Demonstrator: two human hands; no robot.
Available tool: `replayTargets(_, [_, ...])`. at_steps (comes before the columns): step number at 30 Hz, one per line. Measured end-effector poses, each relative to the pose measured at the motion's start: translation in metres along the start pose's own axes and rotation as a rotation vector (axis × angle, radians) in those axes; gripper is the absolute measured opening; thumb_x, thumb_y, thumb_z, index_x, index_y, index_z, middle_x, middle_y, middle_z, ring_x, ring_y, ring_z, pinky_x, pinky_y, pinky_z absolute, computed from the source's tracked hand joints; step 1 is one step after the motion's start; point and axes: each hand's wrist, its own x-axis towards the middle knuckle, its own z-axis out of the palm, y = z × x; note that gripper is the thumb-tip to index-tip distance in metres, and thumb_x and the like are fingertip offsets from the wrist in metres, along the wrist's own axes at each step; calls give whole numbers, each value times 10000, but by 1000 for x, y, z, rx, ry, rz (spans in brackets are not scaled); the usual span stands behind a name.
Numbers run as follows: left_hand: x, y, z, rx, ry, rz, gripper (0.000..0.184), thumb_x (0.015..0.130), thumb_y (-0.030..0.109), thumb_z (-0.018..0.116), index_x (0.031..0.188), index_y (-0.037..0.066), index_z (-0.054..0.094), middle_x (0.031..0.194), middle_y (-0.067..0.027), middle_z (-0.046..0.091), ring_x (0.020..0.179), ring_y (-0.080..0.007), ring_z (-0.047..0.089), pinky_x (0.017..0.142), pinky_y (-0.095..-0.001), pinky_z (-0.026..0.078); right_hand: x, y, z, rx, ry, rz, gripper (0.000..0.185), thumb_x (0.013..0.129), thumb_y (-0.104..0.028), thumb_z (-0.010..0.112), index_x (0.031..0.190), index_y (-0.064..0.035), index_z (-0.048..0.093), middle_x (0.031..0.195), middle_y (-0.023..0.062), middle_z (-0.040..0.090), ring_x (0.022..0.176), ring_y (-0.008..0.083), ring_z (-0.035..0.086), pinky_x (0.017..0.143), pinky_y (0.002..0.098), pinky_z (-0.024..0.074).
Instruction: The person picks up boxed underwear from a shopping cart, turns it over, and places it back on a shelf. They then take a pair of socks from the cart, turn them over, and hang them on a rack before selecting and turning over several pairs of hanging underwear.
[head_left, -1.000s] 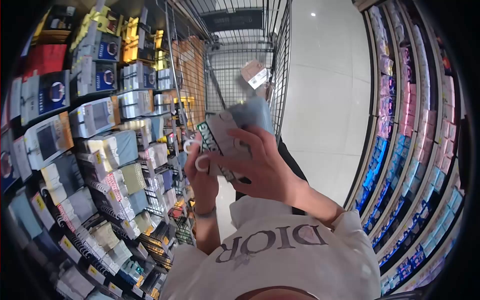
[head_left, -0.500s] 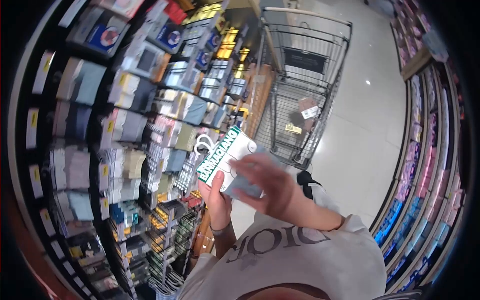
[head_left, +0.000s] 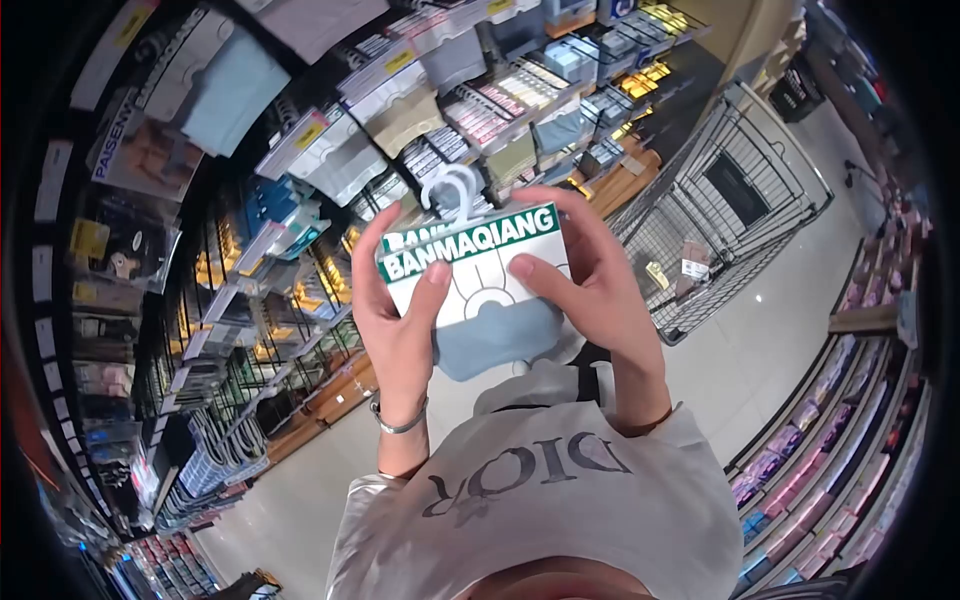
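Two hanger-card garment packs are held together in front of my chest, one behind the other. The front garment pack [head_left: 500, 342] has a white card with a green "BANMAQIANG" band and grey-blue cloth below. Only a strip of the rear garment pack [head_left: 402, 239] shows above it, and white hooks [head_left: 455, 190] stick up from the top. My left hand [head_left: 393, 325] grips the left edge, thumb on the card's face. On the opposite edge my right hand [head_left: 602, 295] is closed the same way, thumb on the front. Fingers behind the cards are mostly hidden.
Hanging garment packs [head_left: 235, 85] fill the shelf racks ahead and to the left. A wire shopping cart [head_left: 735, 215] stands ahead to the right, with a few items [head_left: 694, 262] inside. Shelves of pink and blue packages [head_left: 815, 430] line the right side.
My right hand has moved from over the pack's face to its right edge and grips it. The packs are turned more level and face me. The view has swung, shifting the cart rightward.
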Motion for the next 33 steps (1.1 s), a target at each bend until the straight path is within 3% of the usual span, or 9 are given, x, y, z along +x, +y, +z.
replayTargets(3, [26, -23, -30, 164, -21, 108, 438, 1033, 174, 552, 1431, 15, 462, 1290, -96, 588, 1120, -122, 576, 930, -245, 461, -3, 0, 37, -138, -6, -124, 677, 836, -96, 800, 1429, -68, 475, 1213, 86, 616, 987, 115, 611, 734, 250, 522])
replayTargets(6, [38, -25, -35, -546, -63, -369, 435, 1054, 257, 499, 1410, 7, 478, 1259, -81, 584, 1110, -133, 563, 902, -260, 476, 1, -24, 46, 12, -258, -52, 778, 765, -173, 874, 1419, -50, 472, 1262, 108, 569, 911, 129, 586, 735, 240, 494])
replayTargets(9, [28, -40, -38, -1019, -204, -646, 479, 1043, 294, 508, 1416, -2, 465, 1283, -106, 578, 1142, -164, 562, 917, -281, 481, 35, 11, 32, -466, 3, -201, 827, 752, -112, 831, 1468, -34, 426, 1249, 70, 569, 988, 125, 572, 809, 243, 445])
replayTargets(10, [23, -48, -35, -1140, -226, -708, 494, 1040, 307, 511, 1419, -6, 461, 1291, -114, 576, 1153, -174, 561, 922, -288, 483, 45, 33, 26, -353, -34, -174, 664, 802, -140, 794, 1383, -10, 500, 1173, 59, 594, 986, 102, 566, 832, 243, 436])
replayTargets(13, [14, -67, -24, -1319, -204, -811, 540, 1029, 344, 520, 1425, -15, 448, 1315, -140, 569, 1186, -204, 560, 936, -309, 488, 52, 39, 5, 193, -404, 388, 458, 903, -253, 757, 1270, -32, 597, 1035, 41, 641, 933, 87, 564, 821, 260, 455])
replayTargets(14, [13, -70, -22, -1347, -183, -833, 555, 1025, 356, 523, 1428, -18, 444, 1323, -148, 567, 1196, -215, 559, 941, -317, 490, 51, 45, -4, 148, -402, 399, 302, 949, -237, 703, 1146, -16, 639, 972, 14, 652, 919, 67, 571, 787, 240, 459])
replayTargets(21, [-3, -80, -9, -1075, 4, -920, 668, 1000, 443, 543, 1443, -40, 414, 1379, -207, 552, 1272, -286, 555, 975, -366, 502, 39, 51, -69, 81, -87, 386, 253, 930, -155, 708, 1109, -9, 606, 944, 20, 658, 881, 68, 594, 756, 229, 465])
replayTargets(26, [-32, -82, 5, -683, -56, -657, 660, 998, 358, 539, 1462, -75, 357, 1414, -229, 529, 1284, -313, 562, 1042, -407, 474, 48, 45, -97, 175, -157, 387, 462, 1001, -340, 379, 1286, -27, 566, 1212, 96, 564, 1086, 157, 563, 905, 292, 441])
replayTargets(33, [-41, -76, 25, -813, 135, -691, 582, 961, 246, 529, 1421, -82, 387, 1360, -238, 570, 1221, -329, 617, 1040, -428, 506, 48, 50, -116, 98, -194, 375, 636, 897, -460, 417, 1219, 68, 564, 1167, 140, 530, 1092, 230, 530, 948, 351, 389])
